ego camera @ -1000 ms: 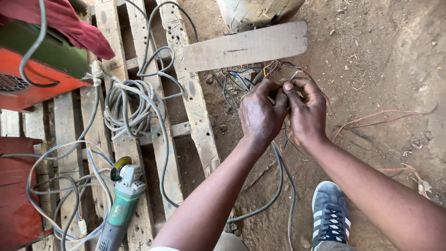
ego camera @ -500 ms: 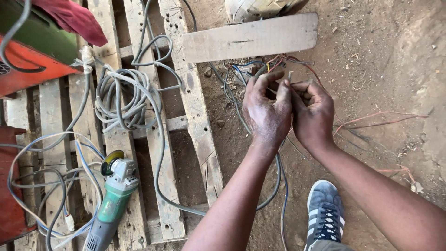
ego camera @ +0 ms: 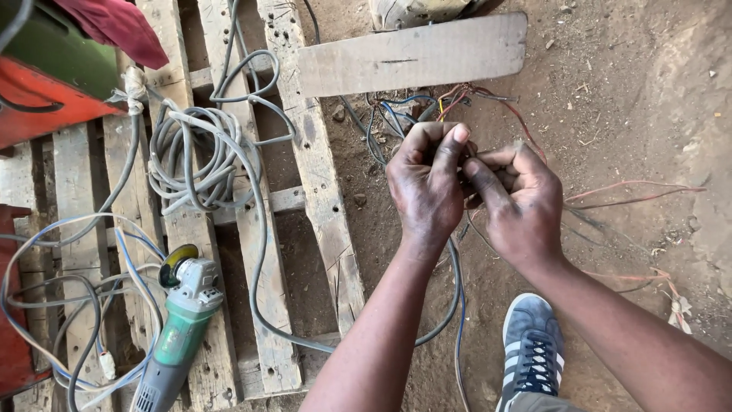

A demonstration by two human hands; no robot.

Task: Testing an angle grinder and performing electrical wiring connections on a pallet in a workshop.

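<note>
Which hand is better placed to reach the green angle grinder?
Probably left. The left hand is on the side of the angle grinder, lying on the pallet; the right hand is farther off.

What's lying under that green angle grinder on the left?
The green angle grinder rests on a slatted wooden pallet, among loose blue and grey cables. Dirt shows through the gaps between slats. Whether any cable passes beneath its body is hidden.

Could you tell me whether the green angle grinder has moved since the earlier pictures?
No. The green angle grinder lies on the same slat of the wooden pallet as before; only the camera shifted.
</note>
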